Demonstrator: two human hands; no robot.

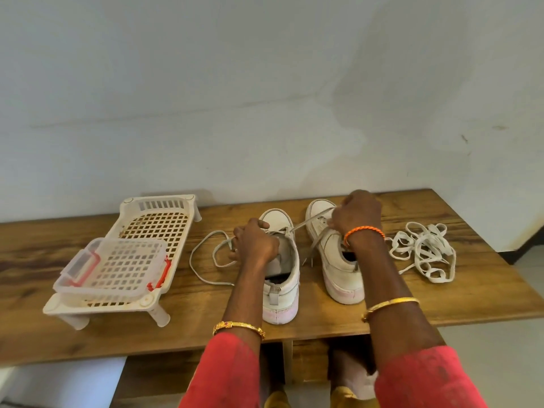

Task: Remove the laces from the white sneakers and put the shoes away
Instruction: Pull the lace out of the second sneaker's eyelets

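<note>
Two hands of yours are at work over the pair of white sneakers on the wooden counter, both forearms reaching forward from red sleeves. Your left hand sits knuckles-up on the left sneaker, fingers curled down over the tongue and collar; you grip the shoe there, though what the fingertips hold underneath is hidden. Just left of those fingers, a loose lace loops out across the counter and runs back toward the shoe.

Your right hand is raised above the toe end of the right sneaker, wrist bent, fingers bunched together and pinching a lace strand. That strand stretches from your fingers down and leftward to the eyelets of the left sneaker, taut and straight. Another stretch of lace hangs below your fingers along the near-left side of the right sneaker, its ends lying between the two shoes.

To the right of your right hand, well apart from the fingers, a tangled heap of white laces rests on the counter. Far to the left of your left hand stands a cream plastic rack with a clear lidded box set on its near end.
</note>
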